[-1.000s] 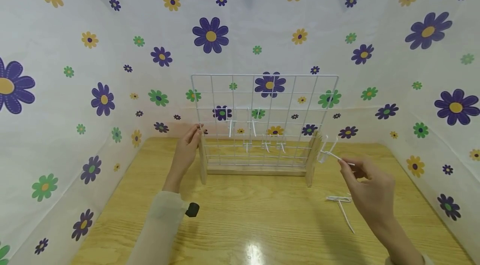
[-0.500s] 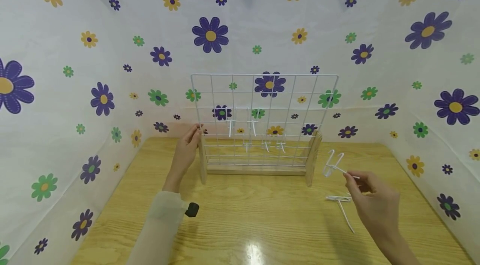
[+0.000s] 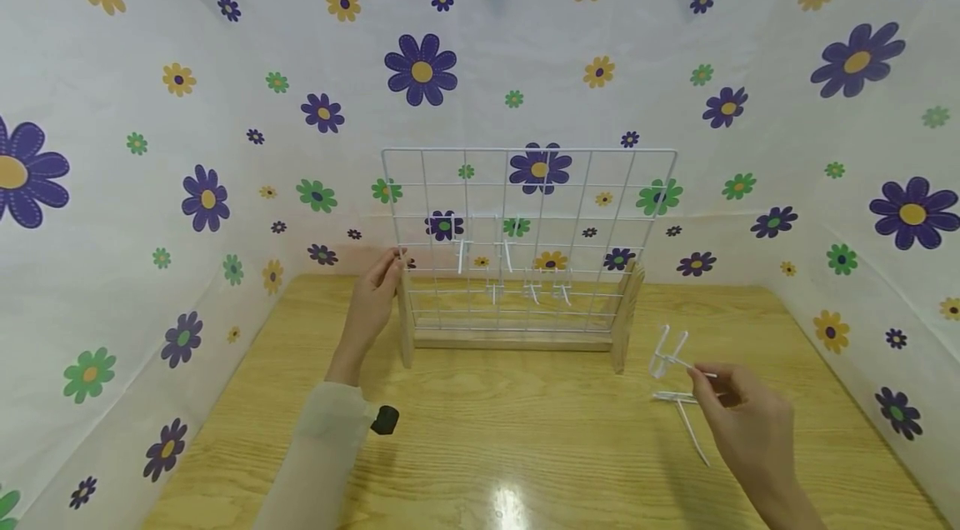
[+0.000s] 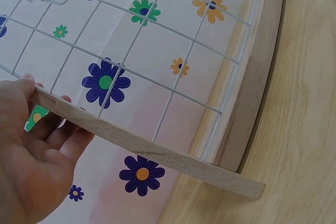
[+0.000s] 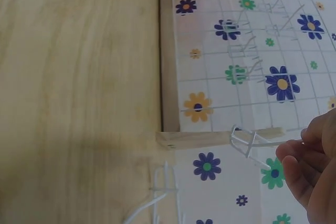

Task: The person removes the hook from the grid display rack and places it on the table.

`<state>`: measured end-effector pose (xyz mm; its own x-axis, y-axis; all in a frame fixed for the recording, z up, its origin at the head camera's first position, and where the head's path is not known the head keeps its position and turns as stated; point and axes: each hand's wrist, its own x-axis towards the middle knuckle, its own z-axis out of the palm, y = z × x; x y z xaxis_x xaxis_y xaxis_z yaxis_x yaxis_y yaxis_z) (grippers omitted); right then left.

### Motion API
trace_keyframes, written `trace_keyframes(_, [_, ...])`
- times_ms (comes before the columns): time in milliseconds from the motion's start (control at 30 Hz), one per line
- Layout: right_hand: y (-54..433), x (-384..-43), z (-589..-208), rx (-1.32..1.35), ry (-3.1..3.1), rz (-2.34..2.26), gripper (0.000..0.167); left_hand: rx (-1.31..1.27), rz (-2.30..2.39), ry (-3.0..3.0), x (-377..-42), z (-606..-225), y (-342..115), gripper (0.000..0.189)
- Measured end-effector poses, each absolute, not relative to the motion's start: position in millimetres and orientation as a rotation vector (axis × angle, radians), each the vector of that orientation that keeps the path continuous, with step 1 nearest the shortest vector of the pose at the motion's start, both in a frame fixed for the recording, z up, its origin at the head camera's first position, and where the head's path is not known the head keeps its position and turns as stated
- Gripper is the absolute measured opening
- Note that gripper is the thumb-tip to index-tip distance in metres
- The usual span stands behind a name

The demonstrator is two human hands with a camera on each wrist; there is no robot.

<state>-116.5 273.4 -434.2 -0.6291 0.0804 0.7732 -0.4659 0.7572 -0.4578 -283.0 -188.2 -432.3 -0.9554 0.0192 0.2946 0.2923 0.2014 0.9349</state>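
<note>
A white wire grid panel [image 3: 528,150] stands upright in a wooden stand [image 3: 517,341]. My left hand [image 3: 372,297] holds the stand's left upright [image 4: 142,148], thumb on one side and fingers on the other. To the right of the stand, my right hand [image 3: 753,426] pinches a white wire display hook [image 3: 663,360] by its straight prong. Its two bent ends point up, away from the fingers. A second wire hook [image 3: 692,432] lies on the table, just left of the right hand; the held hook overlaps the space above it.
Several white hooks hang on the grid, two higher ones near an upper hook [image 3: 461,257] and a lower row with a short hook [image 3: 533,294]. The wooden table [image 3: 480,430] is walled by a flower-print sheet [image 3: 480,38] at the back and sides.
My right hand has drawn the hook down and slightly right, from beside the stand's right upright to closer above the table. The left hand stays where it was.
</note>
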Motion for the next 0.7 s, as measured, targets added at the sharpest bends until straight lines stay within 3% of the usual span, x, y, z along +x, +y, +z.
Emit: trace_keyframes(700, [259, -110, -470, 0.248, -2.268, 0.898, 0.018, -0.288, -1.844, -2.260, -281, -429, -188, 0.051])
